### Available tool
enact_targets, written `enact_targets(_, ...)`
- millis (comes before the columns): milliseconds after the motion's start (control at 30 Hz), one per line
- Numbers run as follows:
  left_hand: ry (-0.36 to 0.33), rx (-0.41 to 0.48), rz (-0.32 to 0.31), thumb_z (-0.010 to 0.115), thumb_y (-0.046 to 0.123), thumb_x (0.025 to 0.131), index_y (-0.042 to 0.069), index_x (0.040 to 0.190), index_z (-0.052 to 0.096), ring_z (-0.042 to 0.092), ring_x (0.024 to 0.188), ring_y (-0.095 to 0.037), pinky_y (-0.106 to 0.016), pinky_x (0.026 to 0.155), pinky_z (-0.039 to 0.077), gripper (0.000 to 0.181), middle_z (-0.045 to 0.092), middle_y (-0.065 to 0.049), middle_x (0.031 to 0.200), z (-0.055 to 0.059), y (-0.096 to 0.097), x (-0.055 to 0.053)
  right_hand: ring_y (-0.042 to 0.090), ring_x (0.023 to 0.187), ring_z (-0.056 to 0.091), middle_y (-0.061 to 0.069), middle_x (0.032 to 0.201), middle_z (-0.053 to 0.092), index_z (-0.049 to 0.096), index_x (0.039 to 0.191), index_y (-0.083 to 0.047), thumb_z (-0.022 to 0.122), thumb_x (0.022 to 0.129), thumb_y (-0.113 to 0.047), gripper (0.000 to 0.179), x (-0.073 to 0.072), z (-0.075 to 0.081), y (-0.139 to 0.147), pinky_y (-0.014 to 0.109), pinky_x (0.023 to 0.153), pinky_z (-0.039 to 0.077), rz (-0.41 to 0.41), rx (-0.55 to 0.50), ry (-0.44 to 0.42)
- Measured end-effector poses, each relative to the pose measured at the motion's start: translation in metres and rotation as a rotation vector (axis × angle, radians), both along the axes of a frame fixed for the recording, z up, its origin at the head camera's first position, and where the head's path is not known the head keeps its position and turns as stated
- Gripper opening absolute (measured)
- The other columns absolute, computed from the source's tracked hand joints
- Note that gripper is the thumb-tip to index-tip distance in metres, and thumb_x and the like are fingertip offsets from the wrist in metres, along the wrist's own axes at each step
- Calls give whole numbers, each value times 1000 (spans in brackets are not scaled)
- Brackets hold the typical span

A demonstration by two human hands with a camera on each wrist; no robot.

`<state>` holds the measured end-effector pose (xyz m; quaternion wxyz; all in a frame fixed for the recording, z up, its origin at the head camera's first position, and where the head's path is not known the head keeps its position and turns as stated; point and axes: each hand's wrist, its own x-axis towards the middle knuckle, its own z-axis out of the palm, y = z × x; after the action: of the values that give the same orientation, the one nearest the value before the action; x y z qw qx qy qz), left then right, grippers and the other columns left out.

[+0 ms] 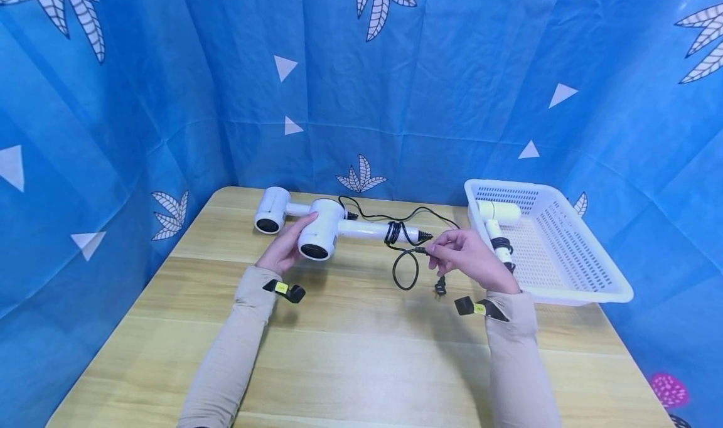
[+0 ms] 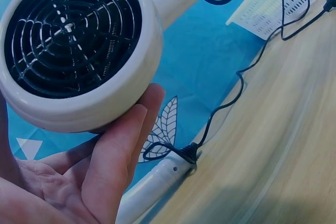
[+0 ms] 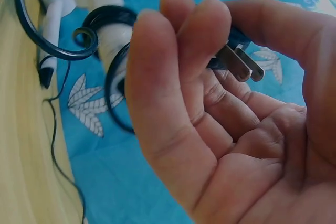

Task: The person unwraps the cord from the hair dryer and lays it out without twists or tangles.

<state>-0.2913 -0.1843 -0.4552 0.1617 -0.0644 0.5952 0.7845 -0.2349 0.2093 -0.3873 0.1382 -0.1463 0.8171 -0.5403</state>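
My left hand [image 1: 284,250] grips a white hair dryer [image 1: 322,228] by its barrel, raised over the table, handle pointing right. The black mesh end of the barrel fills the upper left of the left wrist view. Black cord [image 1: 395,232] is wound around the handle's end, with a loose loop hanging below. Between thumb and fingers, my right hand [image 1: 467,258] pinches that cord's plug [image 3: 239,61]; two metal prongs show in the right wrist view. A second white hair dryer [image 1: 273,209] lies behind, partly hidden by the held one.
On the right of the wooden table [image 1: 361,353] stands a white plastic basket [image 1: 593,246] with a third hair dryer [image 1: 498,213] inside, its cord wrapped. The second dryer's cord [image 1: 418,209] trails along the back, and a plug [image 1: 440,285] lies beneath my right hand. Blue patterned curtain [image 1: 361,89] surrounds the table.
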Motion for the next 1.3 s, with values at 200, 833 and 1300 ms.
enact_targets(200,-10,-9,10,63,53,99,7,148,46,69,93,-6,-18,76,56,69,72,8,104,2,1,1,12,63,67,7,79,75,70,105,2,68,100,-20,22,-6,-7,2,36,75,64,-8,44,-13)
enact_targets(833,2,33,-1,62,47,101,11,128,55,72,85,-6,-18,69,57,46,76,6,96,-1,3,-1,13,64,70,7,76,75,67,100,6,70,98,-17,23,-19,-24,10,35,70,65,-96,86,-52)
enact_targets(1300,-1,14,2,65,50,99,7,143,49,71,93,-7,-18,76,58,64,73,6,103,-2,2,-2,11,66,71,5,79,76,64,112,14,67,100,-17,32,-28,-33,15,28,70,64,-257,23,9)
